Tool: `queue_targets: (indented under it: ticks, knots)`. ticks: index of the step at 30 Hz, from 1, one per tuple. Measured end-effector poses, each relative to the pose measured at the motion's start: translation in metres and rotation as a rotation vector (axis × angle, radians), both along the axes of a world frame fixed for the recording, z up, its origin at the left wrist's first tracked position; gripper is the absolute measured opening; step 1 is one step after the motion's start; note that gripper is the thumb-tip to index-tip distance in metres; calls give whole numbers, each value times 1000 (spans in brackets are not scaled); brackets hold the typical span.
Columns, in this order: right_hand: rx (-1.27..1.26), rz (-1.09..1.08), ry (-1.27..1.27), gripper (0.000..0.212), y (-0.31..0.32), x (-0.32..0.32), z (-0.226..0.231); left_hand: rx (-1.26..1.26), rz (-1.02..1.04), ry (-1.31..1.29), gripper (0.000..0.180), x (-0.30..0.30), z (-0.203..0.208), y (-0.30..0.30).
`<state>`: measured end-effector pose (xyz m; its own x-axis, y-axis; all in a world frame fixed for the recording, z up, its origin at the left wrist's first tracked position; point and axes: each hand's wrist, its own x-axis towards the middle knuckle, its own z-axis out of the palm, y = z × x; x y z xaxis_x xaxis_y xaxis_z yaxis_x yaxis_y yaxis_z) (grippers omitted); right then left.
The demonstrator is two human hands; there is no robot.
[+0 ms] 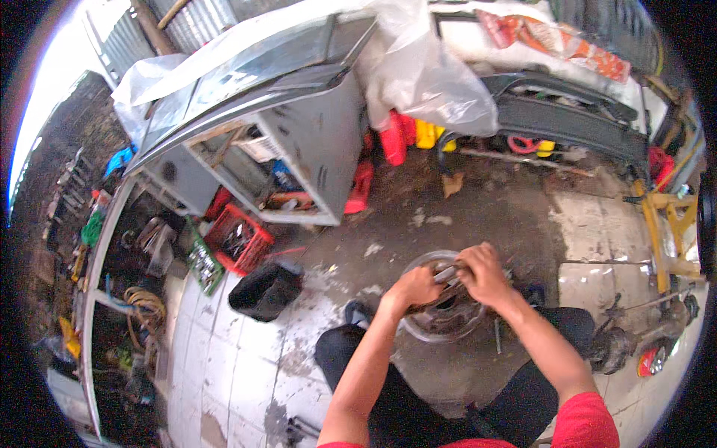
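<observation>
Between my knees, a round metal part like a wheel rim or drum rests on the floor, dirty brown inside with a pale outer edge. My left hand is closed at its upper left side, its fingers curled. From the other side my right hand bends its fingers over the same spot. A small grey metal piece shows between both hands, and they seem to grip it. Its exact kind is hidden by the fingers. A thin metal rod lies just right of the round part.
A black bucket-like container stands on the tiles to the left, near a red crate and a green tray of small parts. Ahead is a grey metal cabinet. A yellow stand and an axle-like part are at right.
</observation>
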<state>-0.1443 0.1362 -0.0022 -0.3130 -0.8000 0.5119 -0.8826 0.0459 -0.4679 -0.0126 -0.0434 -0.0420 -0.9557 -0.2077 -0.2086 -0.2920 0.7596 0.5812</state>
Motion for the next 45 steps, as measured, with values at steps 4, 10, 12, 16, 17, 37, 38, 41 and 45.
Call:
queue_targets:
  ticks: [4, 10, 12, 16, 17, 37, 38, 41, 45]
  knots:
    - [17, -226, -47, 15, 17, -39, -21, 30, -7, 1, 42, -13, 14, 15]
    - [-9, -104, -86, 15, 6, -12, 1, 150, 22, 155, 43, -6, 3, 8]
    - [59, -91, -159, 19, 8, -20, 1, 150, 32, 137, 43, -8, 1, 10]
    - [100, -270, -283, 25, 8, -40, -25, 190, 3, 262, 44, -13, -7, 6]
    - [66, -227, -229, 24, 6, -25, -12, 191, -13, 314, 45, -9, -18, 5]
    - [166, -290, -196, 24, 14, -34, -11, 165, 62, 23, 54, -13, 69, 26]
    - [166, -208, -203, 26, 10, -14, 2, 174, 57, 94, 53, -2, 44, 16]
    - [26, -106, -33, 31, 6, 14, 20, 268, -32, 192, 48, -5, 49, 18]
    - [257, -189, -181, 39, 5, -18, -1, 171, 74, 237, 42, -4, 41, 18]
